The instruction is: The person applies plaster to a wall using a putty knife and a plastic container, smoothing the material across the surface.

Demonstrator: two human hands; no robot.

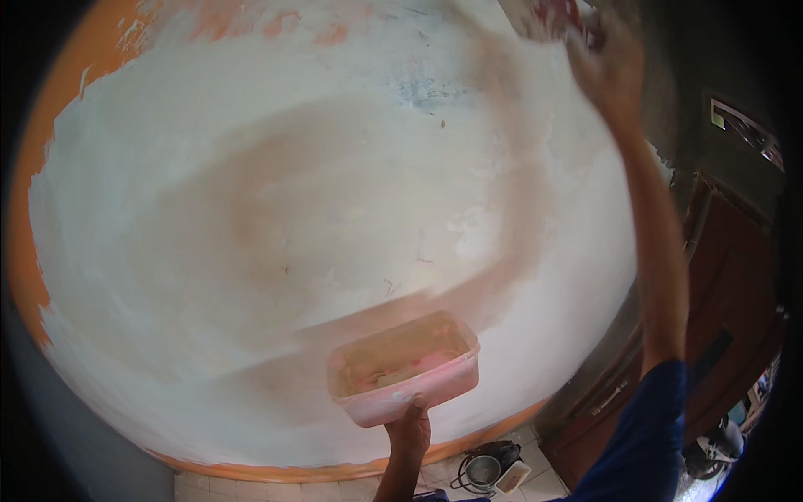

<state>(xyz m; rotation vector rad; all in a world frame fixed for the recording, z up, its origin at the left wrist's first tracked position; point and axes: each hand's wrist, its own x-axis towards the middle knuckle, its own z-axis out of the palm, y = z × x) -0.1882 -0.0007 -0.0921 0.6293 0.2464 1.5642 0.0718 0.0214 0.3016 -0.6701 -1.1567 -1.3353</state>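
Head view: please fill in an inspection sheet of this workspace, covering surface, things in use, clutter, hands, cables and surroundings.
Surface: wall mostly coated white, patchy, with orange paint at its margins.
Things in use: pink tub with residue inside; reddish tool, blurred and partly cut off.
Clutter: grey pot, small tray and dark item on the floor.
Hands: left hand holds the tub, thumb on its near side; right hand raised, gripping the tool.
Cables: none identifiable; dark loop beside pot unclear.
Surroundings: brown door at right.
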